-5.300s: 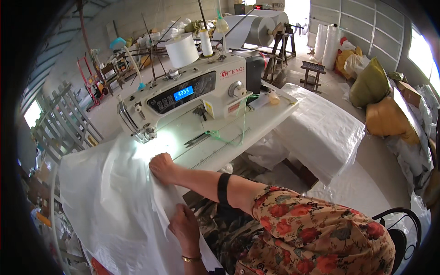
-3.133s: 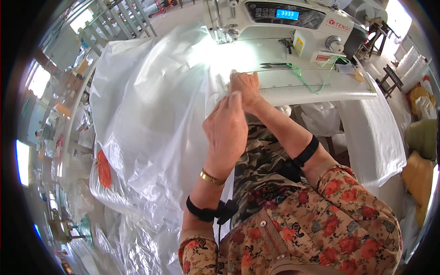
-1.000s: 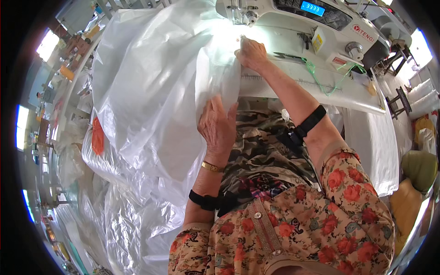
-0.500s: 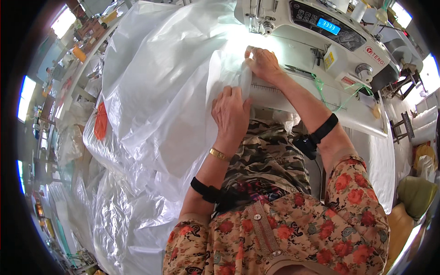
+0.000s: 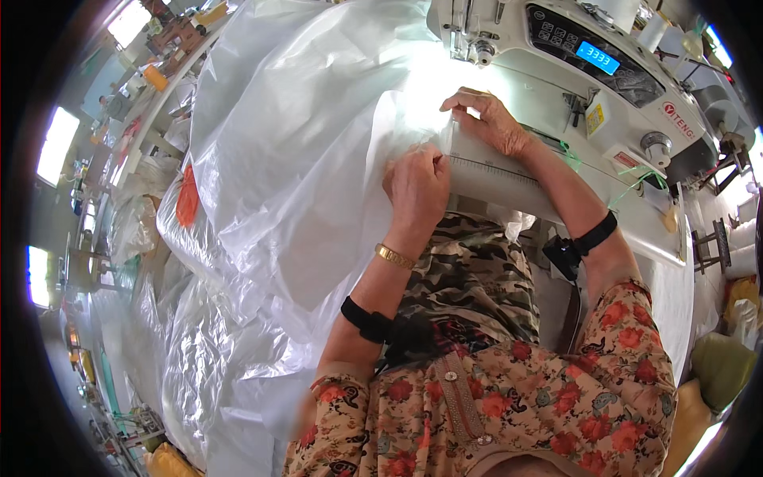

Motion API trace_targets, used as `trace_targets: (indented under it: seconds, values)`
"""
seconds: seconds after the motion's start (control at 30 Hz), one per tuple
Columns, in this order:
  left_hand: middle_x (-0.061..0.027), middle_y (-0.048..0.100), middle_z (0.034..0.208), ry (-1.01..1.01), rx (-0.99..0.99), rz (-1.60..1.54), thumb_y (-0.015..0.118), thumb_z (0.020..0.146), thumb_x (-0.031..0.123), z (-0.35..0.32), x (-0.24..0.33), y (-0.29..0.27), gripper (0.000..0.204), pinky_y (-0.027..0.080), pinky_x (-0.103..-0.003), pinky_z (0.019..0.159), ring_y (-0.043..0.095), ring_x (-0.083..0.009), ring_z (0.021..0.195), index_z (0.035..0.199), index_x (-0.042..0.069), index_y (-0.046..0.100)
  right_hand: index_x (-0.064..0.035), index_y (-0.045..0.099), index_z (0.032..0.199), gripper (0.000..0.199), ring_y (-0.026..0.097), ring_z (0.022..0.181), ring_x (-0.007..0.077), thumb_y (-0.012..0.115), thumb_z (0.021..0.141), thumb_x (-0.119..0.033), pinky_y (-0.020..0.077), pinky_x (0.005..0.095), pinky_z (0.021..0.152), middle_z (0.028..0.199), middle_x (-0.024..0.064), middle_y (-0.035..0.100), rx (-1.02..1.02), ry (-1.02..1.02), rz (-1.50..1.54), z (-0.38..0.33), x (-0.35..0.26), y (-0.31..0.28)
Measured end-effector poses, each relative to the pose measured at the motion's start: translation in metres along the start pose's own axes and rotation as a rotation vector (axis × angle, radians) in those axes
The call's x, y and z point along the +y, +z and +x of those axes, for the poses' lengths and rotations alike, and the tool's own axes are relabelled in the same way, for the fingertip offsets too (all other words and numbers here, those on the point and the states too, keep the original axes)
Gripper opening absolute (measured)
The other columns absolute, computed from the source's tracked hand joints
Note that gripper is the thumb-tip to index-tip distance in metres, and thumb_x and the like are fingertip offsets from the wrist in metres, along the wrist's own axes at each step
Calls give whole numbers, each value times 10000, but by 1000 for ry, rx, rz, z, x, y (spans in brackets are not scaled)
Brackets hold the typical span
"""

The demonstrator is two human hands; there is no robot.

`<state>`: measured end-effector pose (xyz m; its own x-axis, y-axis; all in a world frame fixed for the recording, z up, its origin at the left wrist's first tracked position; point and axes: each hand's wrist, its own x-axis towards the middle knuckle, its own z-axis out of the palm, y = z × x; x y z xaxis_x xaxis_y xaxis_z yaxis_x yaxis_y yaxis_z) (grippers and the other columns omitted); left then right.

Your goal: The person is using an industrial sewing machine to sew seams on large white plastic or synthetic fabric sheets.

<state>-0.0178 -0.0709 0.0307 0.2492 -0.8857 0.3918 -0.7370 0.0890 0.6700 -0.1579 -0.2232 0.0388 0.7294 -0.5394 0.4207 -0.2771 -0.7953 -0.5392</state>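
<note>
A large translucent white plastic sheet (image 5: 302, 135) spreads in folds over the left side and under the bright sewing light. My left hand (image 5: 417, 189) is closed on the near right edge of the sheet, fingers curled under. Just beyond it and to the right, my right hand (image 5: 491, 123) bends its fingers and thumb together at the sheet's edge; glare partly washes out its fingertips. Beyond both hands stands a white sewing machine (image 5: 592, 67) with a lit blue display. Its needle area (image 5: 482, 52) lies a little past my right hand, apart from it.
A ruler scale (image 5: 497, 168) runs along the machine bed's front edge. Green thread (image 5: 571, 155) lies right of my right hand. More crumpled clear plastic (image 5: 214, 358) heaps at the left, with an orange piece (image 5: 187, 197). A stool (image 5: 710, 248) stands at the far right.
My left hand has moved up closer to my right and curled its fingers from lying flat on the sheet. The right hand has shifted slightly along the edge. The view has turned slightly.
</note>
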Motion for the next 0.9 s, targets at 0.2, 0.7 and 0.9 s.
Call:
trace_targets:
  seconds: [0.2,0.7,0.9]
  values:
    - [-123,634,787,-76,-51,-15,596,858,177,0,-3,-3,161,415,-423,752,602,-336,774,782,38,624,-109,616,1008,147,491,1089,222,548,878,-113,338,418,1007,1087,38,572,-78,-174,-130,-3,-10,-1]
    - [-94,609,753,151,103,150,640,852,160,-23,-9,-7,102,413,-413,693,580,-313,706,887,65,632,-126,570,971,81,489,990,211,525,936,-183,306,408,998,938,7,547,-144,-162,-144,-1,-5,-2]
    - [-133,624,832,58,19,51,592,880,97,-44,-11,-6,208,446,-428,674,599,-342,723,1081,50,571,-115,609,1043,122,522,995,168,546,946,-154,399,333,942,1004,27,573,-180,8,157,-1,-8,-2]
